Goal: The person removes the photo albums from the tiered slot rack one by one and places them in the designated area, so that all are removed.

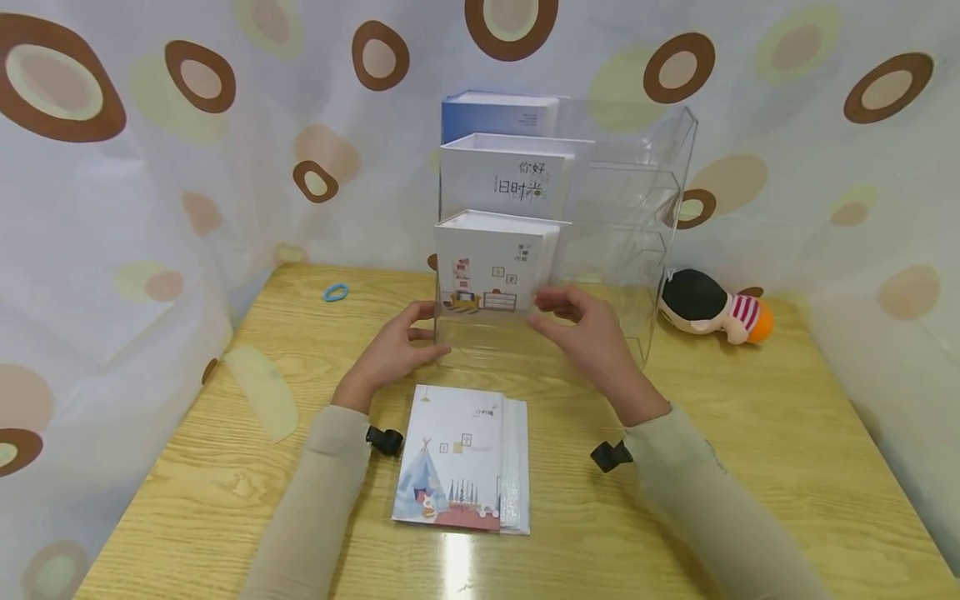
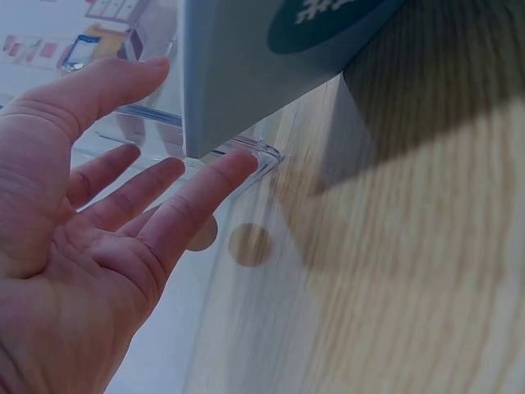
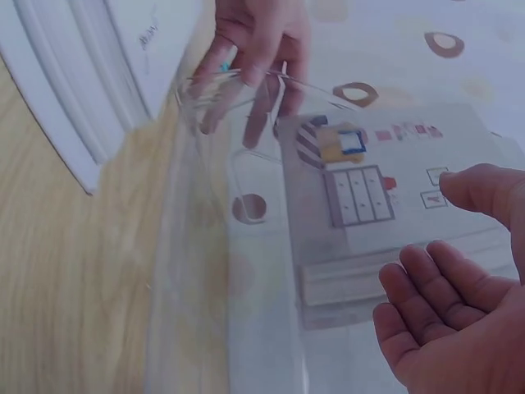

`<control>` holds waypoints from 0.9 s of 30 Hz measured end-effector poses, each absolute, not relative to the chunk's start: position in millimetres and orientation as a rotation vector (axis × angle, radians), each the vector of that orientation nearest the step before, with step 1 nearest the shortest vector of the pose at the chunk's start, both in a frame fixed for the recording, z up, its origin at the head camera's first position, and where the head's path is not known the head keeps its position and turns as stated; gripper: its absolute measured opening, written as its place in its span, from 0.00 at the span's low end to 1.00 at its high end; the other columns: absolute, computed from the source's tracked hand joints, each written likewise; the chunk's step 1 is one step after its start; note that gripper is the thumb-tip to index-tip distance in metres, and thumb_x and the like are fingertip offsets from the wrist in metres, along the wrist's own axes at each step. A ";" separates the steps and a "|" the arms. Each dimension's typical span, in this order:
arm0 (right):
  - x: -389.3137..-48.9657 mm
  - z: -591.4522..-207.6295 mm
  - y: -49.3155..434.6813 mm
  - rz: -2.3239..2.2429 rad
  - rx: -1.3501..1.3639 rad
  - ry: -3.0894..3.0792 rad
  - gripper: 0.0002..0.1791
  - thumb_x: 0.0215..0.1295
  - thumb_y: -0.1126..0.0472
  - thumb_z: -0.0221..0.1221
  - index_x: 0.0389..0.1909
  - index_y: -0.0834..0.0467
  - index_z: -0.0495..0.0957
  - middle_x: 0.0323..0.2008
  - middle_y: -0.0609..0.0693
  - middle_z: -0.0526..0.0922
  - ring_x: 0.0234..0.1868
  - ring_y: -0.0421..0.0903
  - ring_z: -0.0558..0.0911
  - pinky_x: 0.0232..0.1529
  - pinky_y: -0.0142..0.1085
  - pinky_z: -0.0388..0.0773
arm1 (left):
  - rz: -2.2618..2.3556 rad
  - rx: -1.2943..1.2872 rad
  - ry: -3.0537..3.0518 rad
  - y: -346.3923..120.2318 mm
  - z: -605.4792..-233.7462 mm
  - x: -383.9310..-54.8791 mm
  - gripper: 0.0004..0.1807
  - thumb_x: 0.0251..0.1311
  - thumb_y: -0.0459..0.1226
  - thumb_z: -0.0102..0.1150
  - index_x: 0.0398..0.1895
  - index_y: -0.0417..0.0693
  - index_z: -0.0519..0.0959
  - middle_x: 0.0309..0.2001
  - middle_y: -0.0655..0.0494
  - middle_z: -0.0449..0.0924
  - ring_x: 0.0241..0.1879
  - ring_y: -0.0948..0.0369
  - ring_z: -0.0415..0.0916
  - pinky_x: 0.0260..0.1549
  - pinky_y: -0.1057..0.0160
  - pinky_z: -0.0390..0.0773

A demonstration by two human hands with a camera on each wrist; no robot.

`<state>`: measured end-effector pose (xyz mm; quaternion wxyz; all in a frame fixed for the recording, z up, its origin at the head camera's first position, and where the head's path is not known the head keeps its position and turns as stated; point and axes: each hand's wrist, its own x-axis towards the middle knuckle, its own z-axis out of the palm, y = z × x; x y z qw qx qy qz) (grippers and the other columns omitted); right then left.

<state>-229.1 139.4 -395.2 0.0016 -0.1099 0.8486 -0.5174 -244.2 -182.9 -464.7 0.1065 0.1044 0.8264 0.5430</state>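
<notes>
My left hand [image 1: 393,346] is at the lower left edge of a clear acrylic rack [image 1: 611,242], thumb in front and fingers spread along its side. My right hand [image 1: 588,333] is by the right edge of the lowest white notebook [image 1: 480,267] in the rack, which has a room drawing on its cover. In the right wrist view, the right thumb [image 3: 480,190] and loosely curled fingers stand apart with nothing between them. Higher tiers hold another white notebook [image 1: 487,179] and a blue one [image 1: 480,121]. Notebooks with a tent drawing [image 1: 453,467] lie stacked on the table before the rack.
A blue ring [image 1: 336,292] lies on the wooden table [image 1: 750,467] to the left. Right of the rack lies a doll [image 1: 712,308] with dark hair and striped clothing. A spotted cloth [image 1: 247,158] hangs behind and at both sides.
</notes>
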 end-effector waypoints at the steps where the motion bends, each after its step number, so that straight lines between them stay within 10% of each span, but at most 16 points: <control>1: -229.5 -393.4 141.2 -1.624 -0.337 2.665 0.25 0.78 0.55 0.70 0.71 0.60 0.82 0.67 0.60 0.86 0.71 0.59 0.84 0.82 0.54 0.76 | 1.599 0.310 2.431 -182.9 -464.9 -244.4 0.44 0.75 0.41 0.74 0.88 0.53 0.63 0.86 0.46 0.64 0.78 0.39 0.75 0.67 0.39 0.86; 27: -256.5 -342.2 154.0 -2.013 -0.252 2.590 0.30 0.77 0.52 0.72 0.74 0.55 0.77 0.73 0.53 0.81 0.72 0.46 0.77 0.83 0.44 0.71 | 1.596 0.307 2.433 -182.3 -466.1 -244.7 0.43 0.75 0.42 0.74 0.87 0.51 0.64 0.85 0.45 0.66 0.78 0.39 0.76 0.68 0.39 0.86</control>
